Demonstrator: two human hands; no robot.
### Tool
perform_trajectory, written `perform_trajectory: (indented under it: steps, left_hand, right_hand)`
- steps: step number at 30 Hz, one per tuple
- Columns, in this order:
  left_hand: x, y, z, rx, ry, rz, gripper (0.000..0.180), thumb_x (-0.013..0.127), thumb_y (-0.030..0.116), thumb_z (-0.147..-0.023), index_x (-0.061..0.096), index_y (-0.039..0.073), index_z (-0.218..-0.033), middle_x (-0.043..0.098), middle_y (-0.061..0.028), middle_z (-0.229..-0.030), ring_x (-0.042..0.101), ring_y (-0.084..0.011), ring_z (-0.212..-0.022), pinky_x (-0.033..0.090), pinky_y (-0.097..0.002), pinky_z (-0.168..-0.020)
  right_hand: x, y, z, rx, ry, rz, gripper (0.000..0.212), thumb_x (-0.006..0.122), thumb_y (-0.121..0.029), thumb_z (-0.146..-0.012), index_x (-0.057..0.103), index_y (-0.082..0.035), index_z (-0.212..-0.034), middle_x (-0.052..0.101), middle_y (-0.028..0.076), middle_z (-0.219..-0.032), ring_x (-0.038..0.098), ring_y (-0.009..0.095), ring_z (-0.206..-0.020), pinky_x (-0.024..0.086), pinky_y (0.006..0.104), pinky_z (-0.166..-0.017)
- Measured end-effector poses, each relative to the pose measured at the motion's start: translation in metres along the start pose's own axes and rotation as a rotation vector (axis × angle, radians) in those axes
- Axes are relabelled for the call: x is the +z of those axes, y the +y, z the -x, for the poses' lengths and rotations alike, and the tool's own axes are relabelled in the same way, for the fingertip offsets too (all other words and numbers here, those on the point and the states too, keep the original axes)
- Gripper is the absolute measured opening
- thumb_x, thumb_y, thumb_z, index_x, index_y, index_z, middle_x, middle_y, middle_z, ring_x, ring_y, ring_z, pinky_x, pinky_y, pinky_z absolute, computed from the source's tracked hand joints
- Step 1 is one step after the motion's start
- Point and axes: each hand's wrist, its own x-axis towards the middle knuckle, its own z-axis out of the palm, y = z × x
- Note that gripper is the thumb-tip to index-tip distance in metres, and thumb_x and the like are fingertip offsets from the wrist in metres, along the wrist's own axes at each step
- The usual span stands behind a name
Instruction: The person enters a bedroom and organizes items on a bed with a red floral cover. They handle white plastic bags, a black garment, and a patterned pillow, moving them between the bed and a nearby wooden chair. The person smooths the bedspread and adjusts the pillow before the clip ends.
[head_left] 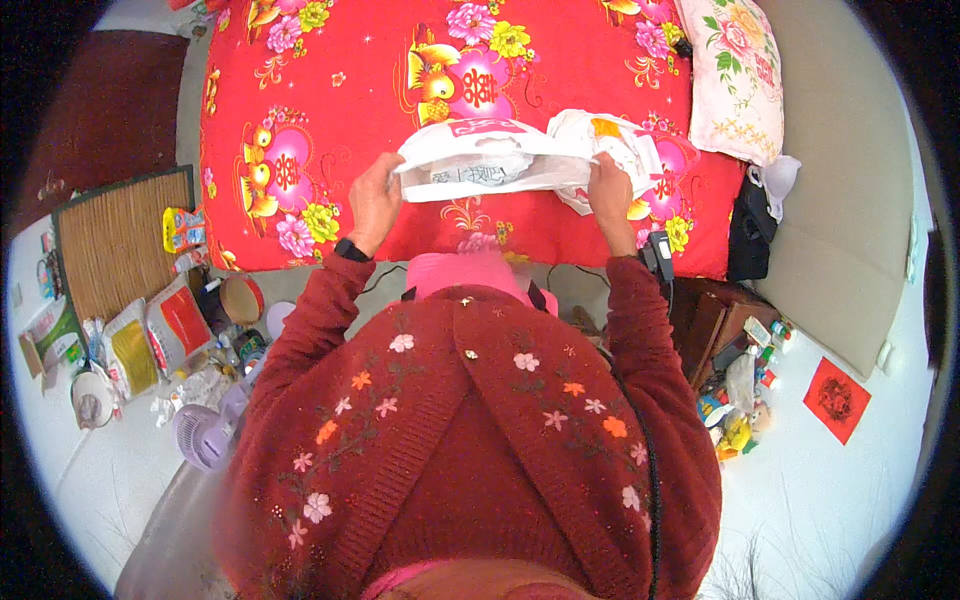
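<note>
A white plastic bag (470, 189) is stretched sideways over the near part of the red bed, its mouth spread apart toward me. My left hand (376, 203) is closed on the bag's left edge. At its right edge, my right hand (610, 200) grips it with bent fingers. Something pale with dark print shows inside the opening; its kind I cannot make out. Behind and beside my right hand lies another crumpled white plastic bag (630, 150) with orange and red marks.
The red flowered bedspread (350, 100) covers the bed before me. A floral pillow (735, 75) and a black bag (750, 230) are at its right edge. Left stand packages, a purple fan (203, 437) and a bamboo mat (125, 235). A cabinet (705, 315) with bottles is at right.
</note>
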Motion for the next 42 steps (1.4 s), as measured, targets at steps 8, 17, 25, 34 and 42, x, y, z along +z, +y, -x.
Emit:
perform_trajectory:
  steps: [8,17,25,34,42]
  left_hand:
    - [0.010,0.006,0.081,-0.128,-0.196,-0.055,0.028,0.062,-0.001,-0.067,0.044,0.007,-0.087,0.051,-0.0146,-0.075,0.056,-0.0355,-0.071,0.041,-0.0419,-0.057]
    - [0.023,-0.006,0.086,-0.322,0.046,0.328,0.021,0.059,-0.004,-0.071,0.039,0.005,-0.069,0.038,-0.0028,-0.060,0.040,-0.0142,-0.054,0.034,-0.0273,-0.051]
    - [0.030,0.006,0.098,-0.558,0.006,0.696,0.025,0.056,-0.008,-0.070,0.036,0.007,-0.064,0.034,0.0039,-0.060,0.036,-0.0042,-0.058,0.032,-0.0220,-0.050]
    - [0.028,-0.016,0.138,-0.582,-0.027,0.377,0.027,0.057,-0.006,-0.069,0.035,0.006,-0.061,0.034,0.0016,-0.056,0.039,-0.0053,-0.051,0.036,-0.0254,-0.043]
    - [0.042,-0.011,0.151,-0.687,-0.032,0.570,0.033,0.058,-0.007,-0.073,0.034,0.009,-0.059,0.036,0.0044,-0.058,0.037,-0.0046,-0.055,0.037,-0.0233,-0.048]
  right_hand:
    - [-0.016,-0.007,0.071,-0.366,0.047,0.058,0.036,0.056,-0.009,-0.073,0.052,-0.004,-0.109,0.056,0.021,-0.109,0.048,0.039,-0.110,0.040,0.0472,-0.087]
    - [0.001,-0.086,0.067,-0.595,-0.709,0.147,0.042,0.068,-0.018,-0.070,0.054,-0.002,-0.107,0.055,0.019,-0.106,0.051,0.035,-0.102,0.039,0.0444,-0.089]
    - [0.019,-0.081,0.103,-0.876,-0.358,-0.097,0.028,0.060,-0.019,-0.076,0.054,-0.003,-0.098,0.060,0.018,-0.081,0.058,0.034,-0.080,0.043,0.0436,-0.077]
    - [0.053,-0.056,0.110,-0.795,-0.645,-0.070,0.031,0.053,-0.009,-0.075,0.056,-0.005,-0.106,0.063,0.016,-0.089,0.059,0.034,-0.083,0.045,0.0432,-0.074]
    - [0.074,-0.055,0.132,-0.761,-0.663,-0.198,0.023,0.055,-0.021,-0.078,0.054,-0.002,-0.090,0.060,0.020,-0.084,0.058,0.038,-0.083,0.046,0.0445,-0.075]
